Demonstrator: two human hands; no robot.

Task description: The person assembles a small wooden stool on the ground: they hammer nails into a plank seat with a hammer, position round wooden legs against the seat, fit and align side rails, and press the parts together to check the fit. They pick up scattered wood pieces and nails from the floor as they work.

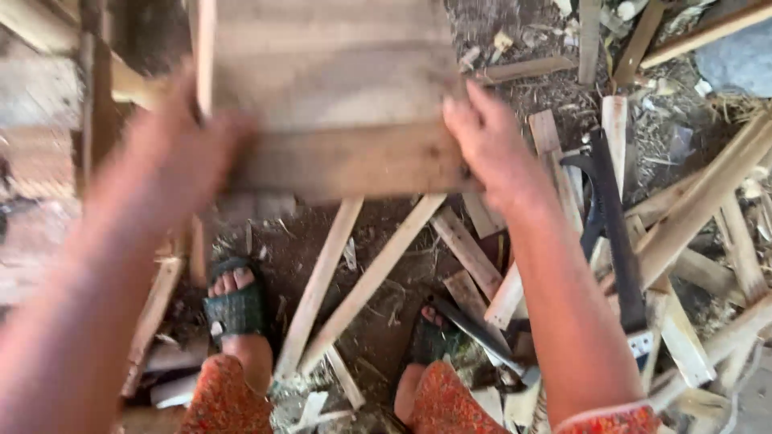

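A dirt floor (378, 321) littered with wood offcuts (470, 253) and shavings lies below a wooden board (338, 104), gripped at its edges by the left hand (173, 153) and right hand (490, 145); a hand saw (615, 233) rests beside.

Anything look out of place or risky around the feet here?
Yes. A saw and a dark blade lie loose among wood offcuts beside the sandalled feet, while both hands grip a wooden panel above them.

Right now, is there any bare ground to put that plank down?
Barely: one dirt patch between the two slanted sticks and the left sandal. Right of the right hand, offcuts and a saw crowd everything.
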